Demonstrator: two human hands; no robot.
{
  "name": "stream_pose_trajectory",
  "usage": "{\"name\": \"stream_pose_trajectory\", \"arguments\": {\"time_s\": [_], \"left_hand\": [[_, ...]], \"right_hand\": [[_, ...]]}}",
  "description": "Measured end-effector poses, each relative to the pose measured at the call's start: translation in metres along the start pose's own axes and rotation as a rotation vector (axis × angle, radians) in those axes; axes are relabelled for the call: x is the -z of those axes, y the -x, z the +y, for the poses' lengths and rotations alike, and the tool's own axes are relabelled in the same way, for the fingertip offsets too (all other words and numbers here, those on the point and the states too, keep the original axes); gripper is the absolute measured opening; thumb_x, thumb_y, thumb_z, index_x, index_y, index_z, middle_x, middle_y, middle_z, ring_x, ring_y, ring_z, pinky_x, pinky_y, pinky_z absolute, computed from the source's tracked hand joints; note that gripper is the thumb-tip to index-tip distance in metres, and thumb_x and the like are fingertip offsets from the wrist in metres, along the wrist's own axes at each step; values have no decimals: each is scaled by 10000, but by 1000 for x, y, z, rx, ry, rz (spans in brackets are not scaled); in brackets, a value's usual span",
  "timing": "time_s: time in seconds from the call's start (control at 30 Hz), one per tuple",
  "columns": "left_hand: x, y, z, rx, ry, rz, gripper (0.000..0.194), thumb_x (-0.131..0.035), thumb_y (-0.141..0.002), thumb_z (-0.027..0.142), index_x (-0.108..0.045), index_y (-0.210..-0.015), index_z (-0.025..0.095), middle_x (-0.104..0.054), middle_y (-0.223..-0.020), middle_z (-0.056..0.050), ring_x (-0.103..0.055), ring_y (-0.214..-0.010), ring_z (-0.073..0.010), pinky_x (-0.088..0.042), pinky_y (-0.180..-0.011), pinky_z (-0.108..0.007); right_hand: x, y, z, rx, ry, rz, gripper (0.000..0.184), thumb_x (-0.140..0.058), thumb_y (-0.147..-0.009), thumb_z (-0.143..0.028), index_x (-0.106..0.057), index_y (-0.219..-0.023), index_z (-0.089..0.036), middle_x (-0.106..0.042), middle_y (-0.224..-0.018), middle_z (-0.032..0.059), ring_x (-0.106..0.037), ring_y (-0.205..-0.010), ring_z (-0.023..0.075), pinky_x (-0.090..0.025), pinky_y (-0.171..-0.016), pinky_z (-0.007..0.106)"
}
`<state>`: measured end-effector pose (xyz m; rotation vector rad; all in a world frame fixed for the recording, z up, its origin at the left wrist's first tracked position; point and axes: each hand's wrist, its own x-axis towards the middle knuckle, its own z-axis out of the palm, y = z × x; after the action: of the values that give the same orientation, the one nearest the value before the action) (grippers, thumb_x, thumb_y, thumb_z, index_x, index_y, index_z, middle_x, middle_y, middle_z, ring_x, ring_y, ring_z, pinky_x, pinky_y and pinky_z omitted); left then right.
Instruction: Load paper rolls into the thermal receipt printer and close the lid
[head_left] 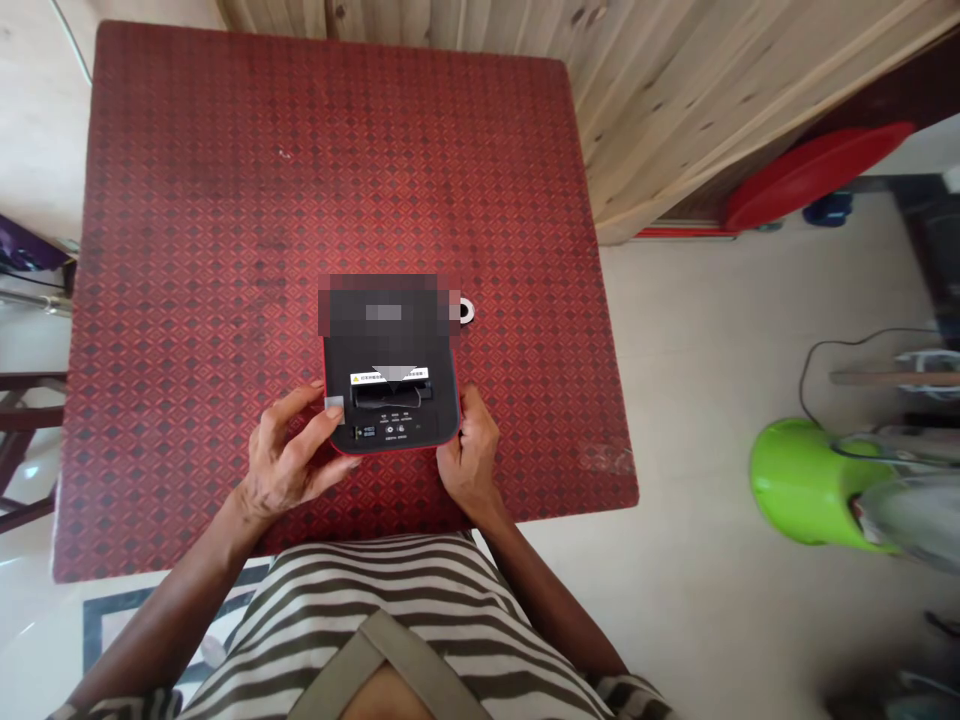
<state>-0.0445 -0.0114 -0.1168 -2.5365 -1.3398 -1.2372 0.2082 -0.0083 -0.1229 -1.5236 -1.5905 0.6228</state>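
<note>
A flat black device with a red edge is held low over the patterned table, its lettered face up. It has a dark slot, a white warning strip and small printed icons; its far end is pixelated. My left hand grips its near left corner, the index finger on a small pale grey tab and the thumb at the front edge. Wrapped around the right edge, my right hand hides its fingertips underneath. Just past the device's far right side lies a white ring-shaped thing, partly covered.
The red patterned table ends close to my body. Wooden panelling borders its far side. On the floor at right stand a green bucket and a red round object. A dark wooden chair is at left.
</note>
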Motion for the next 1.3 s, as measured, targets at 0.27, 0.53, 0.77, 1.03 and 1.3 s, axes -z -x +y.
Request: {"name": "stream_pose_trajectory", "arguments": {"time_s": [0.27, 0.53, 0.77, 1.03, 1.3], "left_hand": [[-1, -11, 5, 85, 72, 0, 610, -787, -935, 459, -538, -1463, 283, -666, -1362, -126, -713, -1138, -248, -646, -858, -374], [0, -11, -1, 142, 155, -14, 523, -810, -907, 500, -594, -1335, 290, -679, -1332, -96, -714, -1140, -231, -657, -845, -369], [-1, -10, -4, 82, 172, -20, 615, -834, -899, 441, -573, -1428, 264, -653, -1356, -130, -687, -1179, -239, -660, -855, -353], [-1, -7, -3, 41, 112, 8, 666, -800, -929, 424, -538, -1513, 240, -670, -1336, -164, -709, -1150, -267, -663, -880, -385], [-2, -6, -2, 30, 90, 3, 800, -781, -947, 429, -420, -1630, 222, -665, -1355, -161, -711, -1198, -270, -643, -928, -368]], "right_hand": [[-1, 1, 0, -17, -2, 1, 163, -421, -1036, -226, -563, -956, -230, -656, -847, 27, -641, -737, 185, -513, -703, 317], [1, 1, 1, -41, -26, -31, 157, -432, -1039, -198, -576, -982, -224, -680, -884, 29, -672, -782, 179, -525, -725, 305], [2, 1, 1, -82, -150, -19, 158, -477, -1067, -219, -625, -1011, -215, -728, -902, 24, -707, -783, 163, -555, -724, 293], [46, -63, -51, 413, 197, -30, 160, -633, -1064, -178, -748, -1159, -238, -811, -1066, 34, -769, -947, 153, -599, -840, 285], [10, -132, -108, 386, 853, -830, 339, -439, -1109, -137, -744, -1256, -164, -801, -1177, 128, -785, -930, 250, -485, -672, 353]]}}
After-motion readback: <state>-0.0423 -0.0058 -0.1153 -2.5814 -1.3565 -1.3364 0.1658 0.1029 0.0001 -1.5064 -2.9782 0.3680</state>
